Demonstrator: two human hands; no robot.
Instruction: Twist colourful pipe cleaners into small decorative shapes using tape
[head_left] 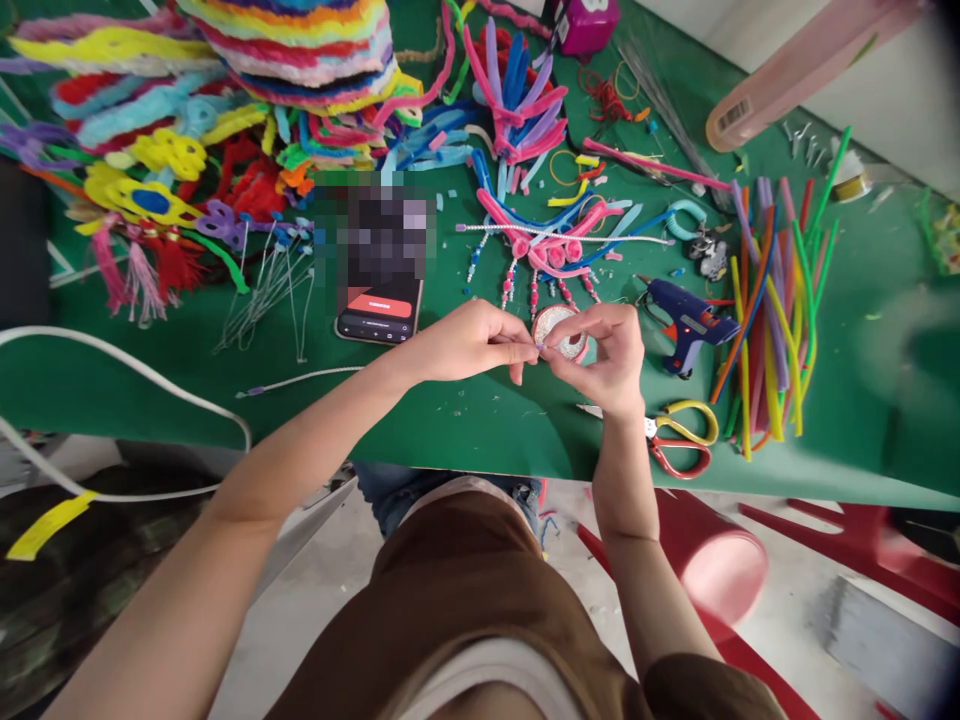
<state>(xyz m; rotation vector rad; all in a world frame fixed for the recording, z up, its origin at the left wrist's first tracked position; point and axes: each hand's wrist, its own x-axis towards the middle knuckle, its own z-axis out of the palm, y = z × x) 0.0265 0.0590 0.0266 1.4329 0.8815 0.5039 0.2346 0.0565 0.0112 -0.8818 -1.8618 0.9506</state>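
My left hand [487, 345] and my right hand [606, 352] meet over the table's near side, each closed in a fingertip pinch. Between the fingertips shows a tiny purple piece [540, 347]; its exact kind is too small to tell. Just behind my right fingers, partly covered, lies a round red-rimmed dish of small pale beads [556, 320]. A white cord with a purple end [300, 379] runs under my left forearm, its other end hidden. Farther back, a similar white cord [562, 233] lies across a pink and blue pipe-cleaner piece with bead strands [555, 250].
Scissors [679, 440] and a blue glue gun [686, 320] lie right of my right hand, beside a bundle of coloured pipe cleaners [776, 320]. A phone [379, 310] lies beyond my left forearm. Fuzzy pipe-cleaner stock [300, 50] is heaped at back left.
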